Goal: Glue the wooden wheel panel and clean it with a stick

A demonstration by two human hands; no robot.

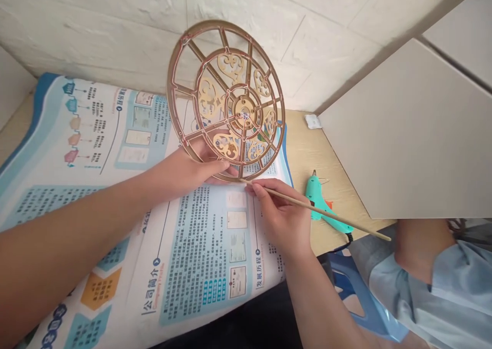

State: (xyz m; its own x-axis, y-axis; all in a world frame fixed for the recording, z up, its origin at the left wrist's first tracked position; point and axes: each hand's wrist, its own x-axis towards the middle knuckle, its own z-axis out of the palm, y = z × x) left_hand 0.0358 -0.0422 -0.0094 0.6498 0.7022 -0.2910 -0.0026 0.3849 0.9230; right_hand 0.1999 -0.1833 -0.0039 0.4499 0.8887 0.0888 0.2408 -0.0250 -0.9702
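Your left hand [203, 167] grips the lower rim of an openwork golden disc [241, 104], thumb in front and fingers curled behind, holding it tilted up at the upper centre of the frame. Your right hand [282, 218], fingers closed around a slender stick [326, 212], brings its tip to the disc's bottom edge above a printed sheet [130, 267], with a teal glue gun [315, 192] lying right of centre.
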